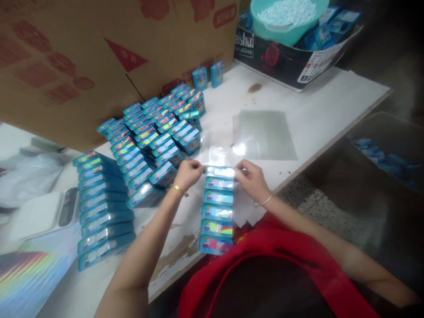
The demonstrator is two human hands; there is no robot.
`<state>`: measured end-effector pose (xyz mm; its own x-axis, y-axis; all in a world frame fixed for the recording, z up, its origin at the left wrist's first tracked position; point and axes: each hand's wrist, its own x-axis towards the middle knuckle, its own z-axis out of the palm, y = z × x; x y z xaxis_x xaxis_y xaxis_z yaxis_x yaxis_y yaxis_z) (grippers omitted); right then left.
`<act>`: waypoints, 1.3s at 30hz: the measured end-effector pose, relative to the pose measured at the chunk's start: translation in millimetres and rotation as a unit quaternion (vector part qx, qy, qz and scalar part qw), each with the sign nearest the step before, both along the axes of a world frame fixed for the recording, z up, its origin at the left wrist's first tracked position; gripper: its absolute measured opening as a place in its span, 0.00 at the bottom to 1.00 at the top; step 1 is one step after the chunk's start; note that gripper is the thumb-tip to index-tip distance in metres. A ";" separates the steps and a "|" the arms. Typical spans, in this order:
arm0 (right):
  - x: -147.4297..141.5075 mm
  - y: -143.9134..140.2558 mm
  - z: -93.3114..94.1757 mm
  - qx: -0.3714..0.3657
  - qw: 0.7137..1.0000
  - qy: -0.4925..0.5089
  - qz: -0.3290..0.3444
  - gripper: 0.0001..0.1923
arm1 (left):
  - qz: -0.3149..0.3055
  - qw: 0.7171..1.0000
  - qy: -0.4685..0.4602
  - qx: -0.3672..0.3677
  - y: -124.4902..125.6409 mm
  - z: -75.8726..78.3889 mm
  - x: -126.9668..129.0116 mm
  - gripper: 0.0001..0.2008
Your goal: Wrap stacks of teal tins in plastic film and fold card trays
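A single row of small blue boxes (217, 213), with shiny tops, runs from the table's near edge toward the middle. At the far end of this row, my left hand (189, 174) is closed in a pinch at the left corner. Across from it, my right hand (252, 176) pinches at the right corner. Between the fingers is a clear plastic film (217, 155), showing mostly as bright glare; its edges are hard to make out. A stack of clear sheets (266, 134) lies flat on the table beyond my right hand.
Packed rows of blue boxes (145, 128) stand left of my hands, with another row (104, 212) nearer. A large cardboard carton (82, 57) walls off the back. At back right, a black box (274, 62) carries a teal bowl (285, 28) of pale pellets. A white scale (39, 214) sits left.
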<state>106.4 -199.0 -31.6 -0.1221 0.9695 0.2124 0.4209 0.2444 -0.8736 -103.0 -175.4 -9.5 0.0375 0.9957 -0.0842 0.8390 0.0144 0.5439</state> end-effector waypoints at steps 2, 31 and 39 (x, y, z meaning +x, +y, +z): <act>-1.3 -0.6 0.5 0.053 0.998 -0.042 0.006 0.09 | -0.001 0.999 0.037 0.038 -1.9 1.2 -0.6 0.16; -4.2 -18.4 -32.3 0.040 0.907 -0.419 -0.028 0.09 | -0.058 0.971 0.206 0.105 -36.5 -45.8 -12.5 0.13; -5.0 -44.5 -28.3 0.101 0.905 -0.407 0.077 0.11 | -0.149 0.963 0.203 0.092 -74.1 -38.9 -23.0 0.11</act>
